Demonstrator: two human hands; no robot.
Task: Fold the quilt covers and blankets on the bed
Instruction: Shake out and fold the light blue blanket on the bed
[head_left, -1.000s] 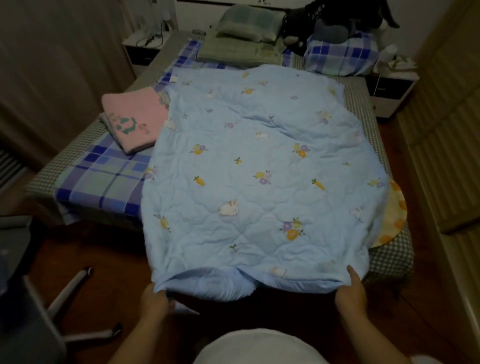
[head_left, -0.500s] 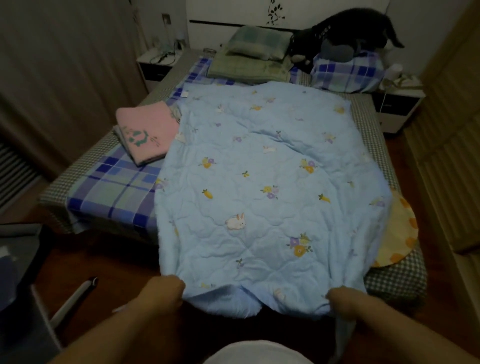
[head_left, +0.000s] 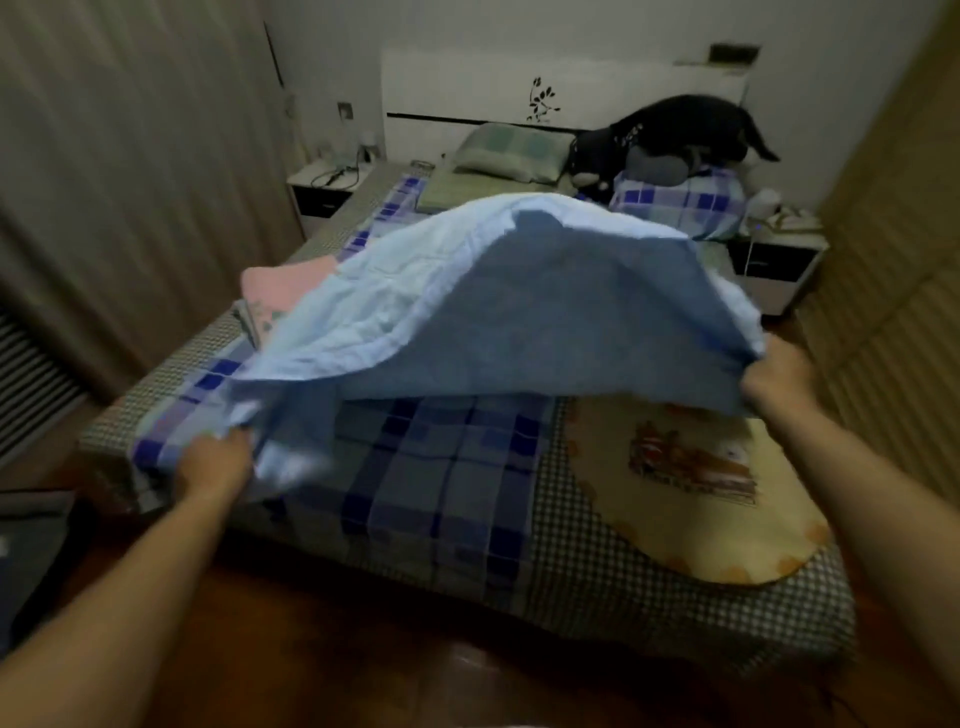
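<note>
A light blue quilt (head_left: 519, 306) arches up over the bed, its plain underside facing me. My left hand (head_left: 215, 462) grips its near left corner low by the bed's edge. My right hand (head_left: 776, 376) grips the near right corner, held higher. Beneath the lifted quilt lies a blue plaid cover (head_left: 441, 467) spread on the checked mattress (head_left: 597, 561). A folded pink blanket (head_left: 283, 283) lies on the bed's left side, partly hidden by the quilt.
A yellow mat (head_left: 727, 509) with a picture lies on the bed's near right corner. Pillows (head_left: 511, 153) and a dark plush toy (head_left: 675, 135) sit by the headboard. Nightstands (head_left: 322, 192) flank the bed. A wardrobe (head_left: 893, 260) stands right, curtains left.
Both hands have lifted the quilt's near edge off the bed and swung it forward, so the quilt now billows up and the plaid cover beneath is exposed.
</note>
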